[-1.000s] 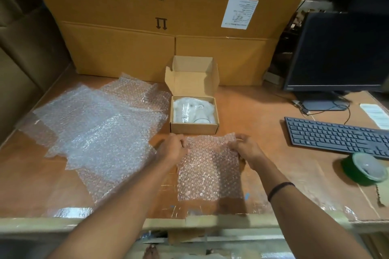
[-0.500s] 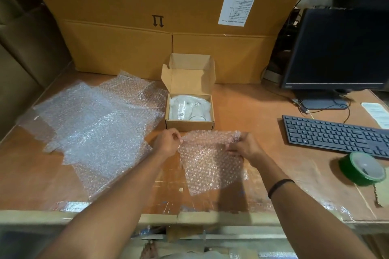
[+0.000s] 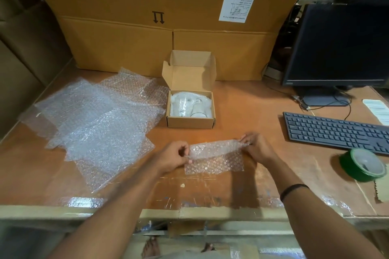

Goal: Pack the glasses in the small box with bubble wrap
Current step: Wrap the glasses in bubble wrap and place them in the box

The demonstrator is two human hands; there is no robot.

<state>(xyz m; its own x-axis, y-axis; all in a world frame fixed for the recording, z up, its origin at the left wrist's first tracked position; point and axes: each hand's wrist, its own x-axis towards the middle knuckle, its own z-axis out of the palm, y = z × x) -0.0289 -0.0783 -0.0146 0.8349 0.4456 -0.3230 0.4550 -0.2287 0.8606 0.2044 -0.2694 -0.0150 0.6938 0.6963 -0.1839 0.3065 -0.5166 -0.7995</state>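
A small open cardboard box [image 3: 190, 123] stands mid-table with its lid flap up. Inside it lie glasses [image 3: 190, 106] wrapped in white padding. In front of the box, a small sheet of bubble wrap [image 3: 214, 159] lies on the table, its far edge folded over toward me. My left hand [image 3: 173, 157] pinches that folded edge at its left end. At the right end, my right hand [image 3: 255, 148] pinches the same edge.
A loose pile of bubble wrap sheets [image 3: 99, 124] covers the table's left side. Large cardboard cartons [image 3: 168, 17] stand behind the box. A monitor [image 3: 339, 44], a keyboard [image 3: 334, 130] and a green tape roll [image 3: 363, 164] are on the right.
Both hands have lifted the sheet's far edge and folded it toward me, so the sheet now looks about half as deep. The small box has not moved.
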